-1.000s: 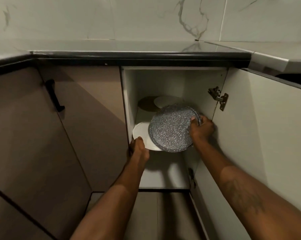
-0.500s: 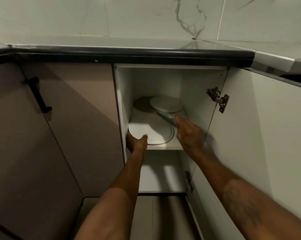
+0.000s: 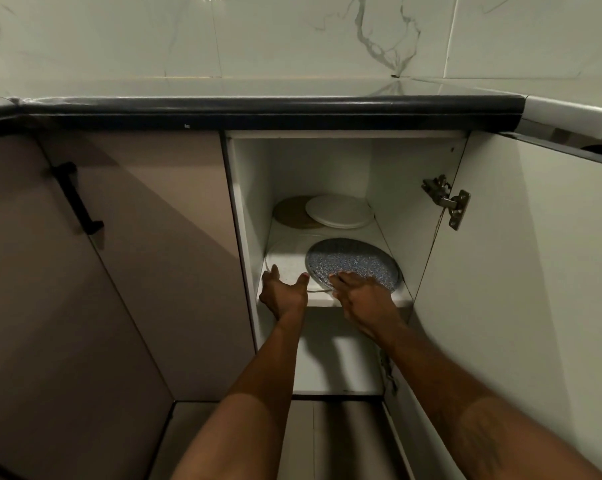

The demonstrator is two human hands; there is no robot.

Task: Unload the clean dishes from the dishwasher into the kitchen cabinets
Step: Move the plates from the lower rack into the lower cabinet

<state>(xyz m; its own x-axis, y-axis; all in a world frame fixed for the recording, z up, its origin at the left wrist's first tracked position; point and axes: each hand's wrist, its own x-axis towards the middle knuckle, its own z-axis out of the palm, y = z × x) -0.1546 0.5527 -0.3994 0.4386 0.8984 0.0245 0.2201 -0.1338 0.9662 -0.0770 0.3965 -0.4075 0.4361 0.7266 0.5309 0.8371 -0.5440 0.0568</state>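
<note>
Stacking step, by my reading: a speckled grey plate [image 3: 353,263] lies on a white plate [image 3: 287,261] on the open cabinet's shelf [image 3: 401,300]. The hands are apart with fingers loose. The left hand [image 3: 284,292] touches the white rim at 7 o'clock, and the right hand [image 3: 361,299] rests on the speckled rim at 6 o'clock. The next move is probably to let go and draw back (dishwasher out of view). The right palm is hidden.
</note>
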